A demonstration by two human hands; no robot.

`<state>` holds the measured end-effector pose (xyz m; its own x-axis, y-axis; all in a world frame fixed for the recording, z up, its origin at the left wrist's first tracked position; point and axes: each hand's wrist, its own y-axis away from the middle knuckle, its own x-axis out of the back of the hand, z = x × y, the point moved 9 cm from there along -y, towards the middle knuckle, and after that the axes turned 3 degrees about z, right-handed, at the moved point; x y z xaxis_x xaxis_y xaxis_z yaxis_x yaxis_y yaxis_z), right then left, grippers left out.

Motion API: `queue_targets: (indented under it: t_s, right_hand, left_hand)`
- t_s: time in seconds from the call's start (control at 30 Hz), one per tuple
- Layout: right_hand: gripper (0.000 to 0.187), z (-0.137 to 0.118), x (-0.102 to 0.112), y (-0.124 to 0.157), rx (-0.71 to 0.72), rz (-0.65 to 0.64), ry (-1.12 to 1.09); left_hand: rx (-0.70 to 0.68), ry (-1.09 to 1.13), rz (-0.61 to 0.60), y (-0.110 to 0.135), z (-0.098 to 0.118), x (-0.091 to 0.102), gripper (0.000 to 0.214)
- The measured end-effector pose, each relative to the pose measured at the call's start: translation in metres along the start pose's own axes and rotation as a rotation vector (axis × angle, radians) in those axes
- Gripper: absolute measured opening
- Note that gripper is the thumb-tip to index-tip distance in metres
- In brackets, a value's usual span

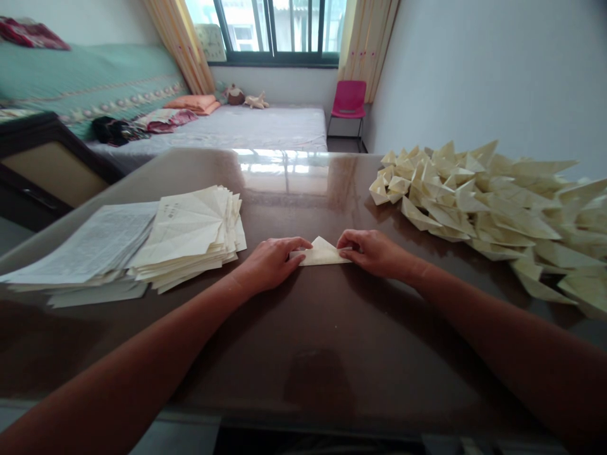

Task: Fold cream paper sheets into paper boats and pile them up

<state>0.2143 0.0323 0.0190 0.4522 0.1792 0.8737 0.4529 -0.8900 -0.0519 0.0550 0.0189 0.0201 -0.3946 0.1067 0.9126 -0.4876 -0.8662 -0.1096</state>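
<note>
paper (321,254), folded to a peak, sits on the table (303,322) between left hand (271,262) and right hand (374,253), each pinching one end, where an uneven pull could skew or tear it.

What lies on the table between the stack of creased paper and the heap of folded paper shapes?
In the head view, a folded paper with a pointed top lies there, held near its ends by the left hand and the right hand.

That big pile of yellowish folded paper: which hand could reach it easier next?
Probably the right hand: it's nearer the yellowish pile of pointed folded paper, on that side. The left hand is nearer the flat cream paper stack.
</note>
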Motion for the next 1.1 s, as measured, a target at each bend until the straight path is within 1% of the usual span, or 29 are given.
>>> queue_targets:
  t_s: [0.17, 0.33, 0.47, 0.6, 0.73, 0.87, 0.93, 1.0, 1.03, 1.1]
  right_hand:
    - [0.015, -0.001, -0.001, 0.002, -0.020, 0.007, 0.093]
    - [0.018, -0.006, -0.001, 0.005, -0.002, 0.004, 0.207]
    - [0.018, -0.007, -0.003, 0.005, 0.011, -0.023, 0.213]
    - [0.019, -0.004, -0.004, 0.005, -0.012, -0.014, 0.210]
    - [0.019, -0.002, -0.003, 0.005, -0.027, 0.006, 0.251]
    - [0.020, -0.005, -0.002, 0.007, -0.035, -0.010, 0.308]
    - [0.018, -0.016, 0.001, 0.011, 0.013, 0.018, 0.370]
    - [0.020, -0.036, 0.003, 0.019, 0.121, 0.068, 0.465]
    - [0.021, -0.047, 0.001, 0.023, 0.186, 0.083, 0.517]
    - [0.026, -0.065, -0.010, 0.032, 0.296, 0.055, 0.602]
  left_hand:
    - [-0.066, -0.070, 0.019, 0.002, 0.007, -0.001, 0.033]
    - [-0.085, -0.159, 0.054, 0.007, 0.015, 0.000, 0.033]
    - [-0.158, -0.272, 0.008, 0.013, 0.026, -0.005, 0.037]
    - [-0.208, -0.329, -0.014, 0.015, 0.030, -0.009, 0.044]
    - [-0.219, -0.359, -0.018, 0.015, 0.029, -0.011, 0.046]
    - [-0.210, -0.381, -0.036, 0.014, 0.029, -0.013, 0.043]
    - [-0.219, -0.396, -0.039, 0.014, 0.031, -0.012, 0.043]
    - [-0.229, -0.404, -0.038, 0.014, 0.033, -0.012, 0.044]
    - [-0.232, -0.405, -0.033, 0.014, 0.034, -0.011, 0.044]
    - [-0.230, -0.406, -0.016, 0.014, 0.036, -0.010, 0.044]
